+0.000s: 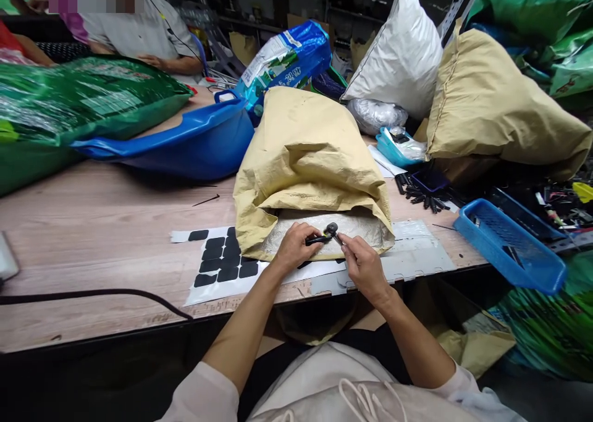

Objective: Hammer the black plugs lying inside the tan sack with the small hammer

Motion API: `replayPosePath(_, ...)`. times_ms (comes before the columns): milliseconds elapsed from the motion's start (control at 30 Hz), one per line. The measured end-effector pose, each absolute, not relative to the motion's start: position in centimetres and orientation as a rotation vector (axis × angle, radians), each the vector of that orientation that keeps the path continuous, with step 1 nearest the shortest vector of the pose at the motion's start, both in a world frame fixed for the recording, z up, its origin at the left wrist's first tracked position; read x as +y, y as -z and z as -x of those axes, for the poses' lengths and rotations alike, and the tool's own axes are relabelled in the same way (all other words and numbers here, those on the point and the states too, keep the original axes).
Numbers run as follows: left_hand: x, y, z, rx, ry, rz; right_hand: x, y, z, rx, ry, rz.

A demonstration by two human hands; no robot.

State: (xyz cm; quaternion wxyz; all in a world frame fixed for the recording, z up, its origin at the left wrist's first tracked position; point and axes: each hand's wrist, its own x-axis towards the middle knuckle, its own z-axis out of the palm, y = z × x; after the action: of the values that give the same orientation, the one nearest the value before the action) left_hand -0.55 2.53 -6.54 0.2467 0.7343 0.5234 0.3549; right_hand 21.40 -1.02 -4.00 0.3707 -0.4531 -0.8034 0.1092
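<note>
My left hand (295, 244) is closed around a short black rod-shaped part (315, 240). In my right hand (362, 260), thumb and fingers pinch a thin metallic piece (340, 239). Between the fingertips sits a small round black part (331, 228), where the two pieces meet; whether they are joined I cannot tell. Both hands are in front of the mouth of a yellow-brown paper sack (315, 144), over its whitish inner lining (365, 229). Black rounded-square pads (227, 264) on a white sheet lie left of the sack's mouth, partly covered by it.
A blue basin (185, 141) and a green sack (88, 101) stand at the left. On the right are loose black parts (421, 196), a blue plastic basket (504, 243) and another paper sack (500, 101). A black cable (115, 292) crosses the front left. A co-worker (139, 39) sits opposite.
</note>
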Motion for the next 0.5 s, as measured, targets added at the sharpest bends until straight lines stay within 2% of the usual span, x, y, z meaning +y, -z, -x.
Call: replayPosePath(500,2.95,7.13,0.63,1.4,-0.996,-1.915,-0.61,4.0,-21.23,-2.08,-0.259,1.134)
